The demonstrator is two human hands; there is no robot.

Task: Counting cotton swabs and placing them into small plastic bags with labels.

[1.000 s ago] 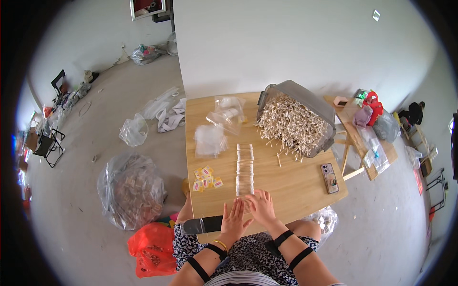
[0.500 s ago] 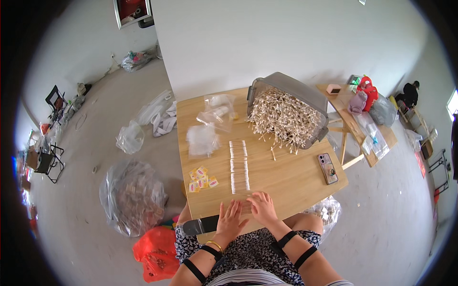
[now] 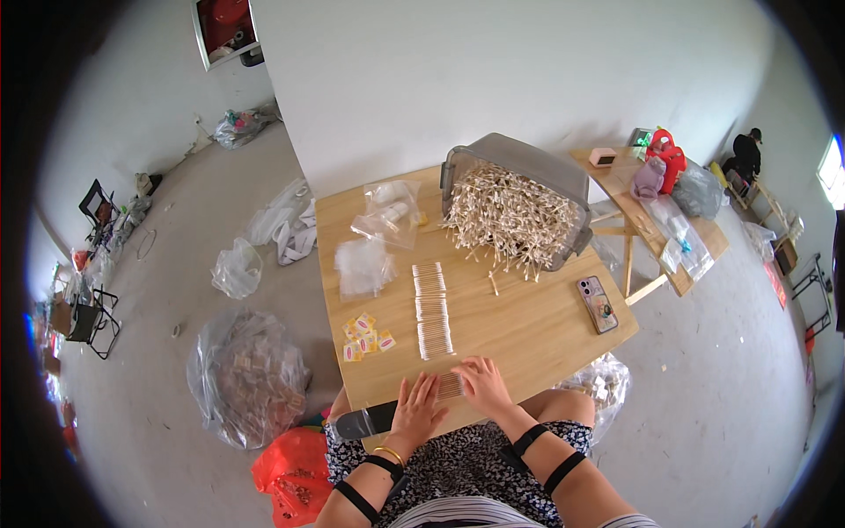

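Note:
Near the front edge of the wooden table, several cotton swabs (image 3: 450, 385) lie side by side between my hands. My left hand (image 3: 415, 412) rests flat at their left ends, fingers stretched out. On the right, my right hand (image 3: 483, 385) touches the swabs' other ends with bent, slightly parted fingers; I see nothing gripped in it. Just beyond, a long column of aligned cotton swabs (image 3: 432, 312) runs away from me. A tipped grey plastic bin (image 3: 534, 165) spills a heap of loose cotton swabs (image 3: 506, 216) at the back.
Small yellow-and-white cards (image 3: 365, 337) and clear plastic bags (image 3: 365, 267) lie left on the table (image 3: 528, 330). A phone (image 3: 598, 304) is at the right. Beside the table stand a large filled clear bag (image 3: 246, 374) and a red bag (image 3: 290, 475). A person (image 3: 747, 154) is far right.
The whole view has shifted slightly, with the table a little further left. My hands stay around the near swabs, whose row shows a bit more between them.

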